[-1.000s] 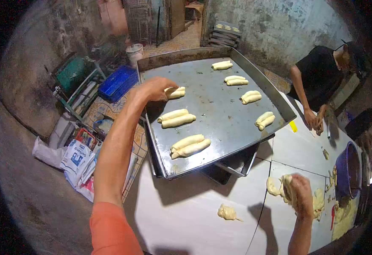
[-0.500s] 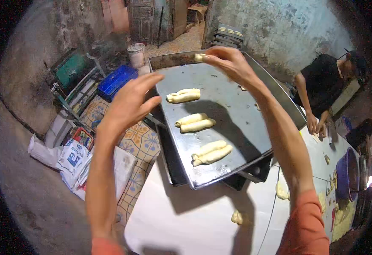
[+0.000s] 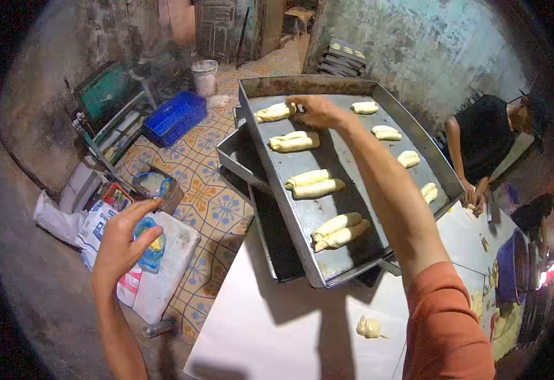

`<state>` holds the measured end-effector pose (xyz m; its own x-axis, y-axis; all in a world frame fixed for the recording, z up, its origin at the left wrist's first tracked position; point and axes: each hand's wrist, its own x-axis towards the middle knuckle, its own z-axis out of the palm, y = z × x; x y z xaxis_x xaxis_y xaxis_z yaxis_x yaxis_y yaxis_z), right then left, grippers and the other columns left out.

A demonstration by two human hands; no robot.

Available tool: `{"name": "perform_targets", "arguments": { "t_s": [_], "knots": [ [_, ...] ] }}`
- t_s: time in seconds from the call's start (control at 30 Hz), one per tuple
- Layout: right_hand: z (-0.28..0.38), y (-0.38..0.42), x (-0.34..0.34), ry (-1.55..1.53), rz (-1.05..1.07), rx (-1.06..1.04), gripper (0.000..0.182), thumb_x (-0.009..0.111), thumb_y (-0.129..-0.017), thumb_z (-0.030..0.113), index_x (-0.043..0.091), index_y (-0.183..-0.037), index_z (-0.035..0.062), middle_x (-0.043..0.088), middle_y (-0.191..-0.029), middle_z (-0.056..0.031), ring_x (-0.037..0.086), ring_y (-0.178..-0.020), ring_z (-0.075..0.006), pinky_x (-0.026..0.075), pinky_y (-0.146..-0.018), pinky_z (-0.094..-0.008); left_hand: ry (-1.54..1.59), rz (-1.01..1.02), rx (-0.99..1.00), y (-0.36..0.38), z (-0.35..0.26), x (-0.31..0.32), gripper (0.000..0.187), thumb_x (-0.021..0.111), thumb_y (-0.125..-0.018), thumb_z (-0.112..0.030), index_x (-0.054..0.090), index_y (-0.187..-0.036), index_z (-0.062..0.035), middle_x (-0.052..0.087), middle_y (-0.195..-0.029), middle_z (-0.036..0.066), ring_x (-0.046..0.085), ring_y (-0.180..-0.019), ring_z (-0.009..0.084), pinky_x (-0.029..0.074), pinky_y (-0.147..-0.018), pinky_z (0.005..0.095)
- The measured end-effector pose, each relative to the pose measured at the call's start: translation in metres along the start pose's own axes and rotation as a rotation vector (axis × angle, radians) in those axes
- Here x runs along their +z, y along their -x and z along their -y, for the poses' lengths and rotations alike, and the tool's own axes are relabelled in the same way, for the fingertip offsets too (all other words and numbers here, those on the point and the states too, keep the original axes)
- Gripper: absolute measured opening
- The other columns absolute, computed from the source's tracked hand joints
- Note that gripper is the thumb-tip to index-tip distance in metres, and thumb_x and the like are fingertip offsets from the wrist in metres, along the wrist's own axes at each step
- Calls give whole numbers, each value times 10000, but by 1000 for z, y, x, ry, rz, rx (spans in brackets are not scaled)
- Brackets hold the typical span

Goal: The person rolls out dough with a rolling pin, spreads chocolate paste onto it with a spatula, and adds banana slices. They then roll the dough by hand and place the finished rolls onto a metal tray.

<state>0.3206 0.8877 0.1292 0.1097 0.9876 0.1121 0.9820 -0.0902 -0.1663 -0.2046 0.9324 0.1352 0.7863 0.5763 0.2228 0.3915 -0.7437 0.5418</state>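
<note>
My right hand [image 3: 315, 113] reaches across the metal baking tray [image 3: 346, 171]. Its fingers are closed at the right end of a pale dough roll [image 3: 273, 113] in the tray's far left corner. Nearer along the same side lie paired dough rolls [image 3: 315, 183], and several smaller-looking ones [image 3: 387, 133] line the right side. My left hand [image 3: 125, 237] hangs to the left of the tray, away from it. Its fingers and thumb are apart and hold nothing. On the white table [image 3: 277, 345], a lump of dough [image 3: 368, 327] sits in front of the tray.
Other dark trays [image 3: 273, 234] are stacked crookedly beneath. At right a person [image 3: 482, 136] works with both hands at the table, near a purple tub [image 3: 512, 266]. A blue crate [image 3: 174, 119], a white bucket [image 3: 205, 77] and sacks [image 3: 93, 231] are on the left. More trays [image 3: 343, 60] stand against the back wall.
My right hand has come down to the tray's far left corner with the dough. My left hand has moved down and left, away from the tray. The view has shifted, showing the tray's right side.
</note>
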Motion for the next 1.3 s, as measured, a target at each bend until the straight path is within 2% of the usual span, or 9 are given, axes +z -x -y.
{"name": "perform_targets", "arguments": {
  "t_s": [0.17,0.37,0.5,0.63,0.7,0.83,0.9,0.97,1.3],
  "knots": [
    [28,0,-11,81,-109,132,248,665,-874,210,741,-1084,101,751,-1053,-217,710,-1035,-425,563,-916,-510,-26,-6,13,14,2,0,457,759,-891,-155,676,-1303,24,703,-1302,211,669,-1215,377,490,-1068,417],
    [8,-2,16,67,-521,-184,358,633,-913,130,698,-1248,21,743,-1189,-187,689,-1134,-399,529,-1005,-483,-73,-19,11,28,7,3,470,766,-871,-139,678,-1304,23,699,-1300,222,673,-1203,386,521,-1028,418],
    [32,-5,-9,187,71,63,404,541,-957,160,681,-1332,104,717,-1273,-188,680,-1172,-381,525,-1027,-465,-73,-11,20,29,2,6,468,770,-859,-132,685,-1292,25,705,-1291,217,675,-1198,380,522,-1027,411],
    [-17,-3,14,453,-492,-369,443,558,-1023,174,587,-1464,135,707,-1313,-175,713,-1131,-342,555,-1018,-482,-70,19,-23,42,-6,0,489,764,-882,-123,665,-1339,19,688,-1342,213,660,-1244,337,487,-1074,393],
    [20,43,-58,429,-25,-129,365,572,-1041,171,650,-1391,103,737,-1264,-141,736,-1057,-343,599,-908,-459,-163,32,-48,59,-17,-6,489,710,-948,-118,622,-1422,-36,652,-1432,151,603,-1331,293,447,-1136,409],
    [157,248,-120,-83,-155,21,335,597,-1066,191,648,-1392,137,748,-1245,-102,737,-1020,-210,634,-878,-370,-96,43,-195,102,-40,-6,519,711,-958,-186,624,-1461,-92,654,-1437,144,604,-1324,294,434,-1136,456],
    [120,339,-95,265,-322,96,308,671,-983,132,712,-1281,69,763,-1206,-92,750,-989,-301,609,-810,-380,-157,42,-163,137,-39,2,533,714,-965,-205,611,-1480,-109,640,-1458,139,590,-1343,276,421,-1150,472],
    [184,417,-72,-99,-312,-197,265,753,-910,97,752,-1173,67,778,-1125,-78,757,-921,-247,590,-733,-327,-88,21,-266,174,-57,10,538,720,-968,-215,608,-1484,-113,628,-1476,134,589,-1350,277,424,-1149,477],
    [330,639,128,-236,163,-261,809,466,-988,666,406,-1588,127,377,-1671,-54,305,-1562,-207,113,-1281,-649,53,-31,-453,311,-203,90,540,748,-958,-206,617,-1462,-61,668,-1410,173,608,-1331,304,465,-1106,462]
  ]
}}
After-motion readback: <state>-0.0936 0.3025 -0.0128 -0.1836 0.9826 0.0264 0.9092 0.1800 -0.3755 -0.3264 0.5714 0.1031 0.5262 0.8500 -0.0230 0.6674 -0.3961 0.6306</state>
